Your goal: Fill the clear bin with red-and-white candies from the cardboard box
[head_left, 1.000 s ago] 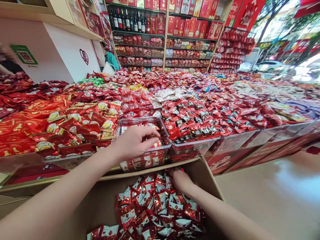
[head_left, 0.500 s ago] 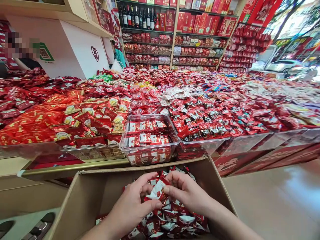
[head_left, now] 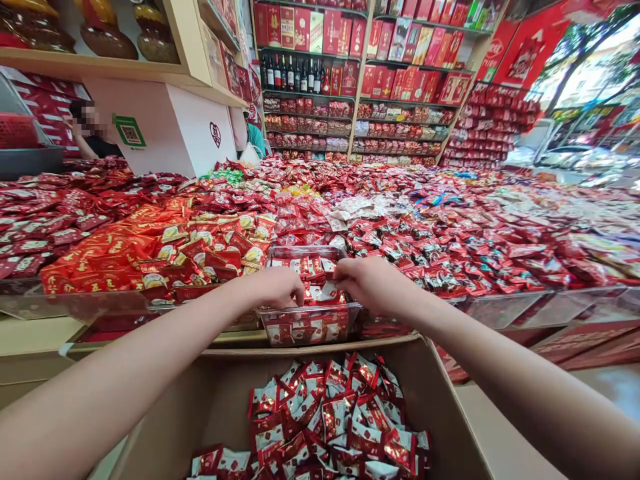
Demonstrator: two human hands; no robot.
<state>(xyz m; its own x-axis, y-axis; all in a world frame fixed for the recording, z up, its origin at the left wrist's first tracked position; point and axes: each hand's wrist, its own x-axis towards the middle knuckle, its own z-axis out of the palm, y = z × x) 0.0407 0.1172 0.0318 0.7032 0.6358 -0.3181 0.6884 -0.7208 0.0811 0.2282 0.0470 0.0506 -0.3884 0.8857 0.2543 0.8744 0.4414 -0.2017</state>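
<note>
Both hands reach over a clear plastic tray [head_left: 307, 320] of red-and-white candy packets [head_left: 310, 267] at the front edge of the bench [head_left: 30, 333]. Left hand [head_left: 275, 288] is curled, fingertips down among the packets; right hand [head_left: 367, 283] pinches one packet [head_left: 327, 291] above the tray. Below stands an open cardboard box [head_left: 210, 393] holding more such packets.

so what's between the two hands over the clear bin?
Head view: a red-and-white packet lies between the left hand and right hand, atop more packets in the clear bin.
</note>
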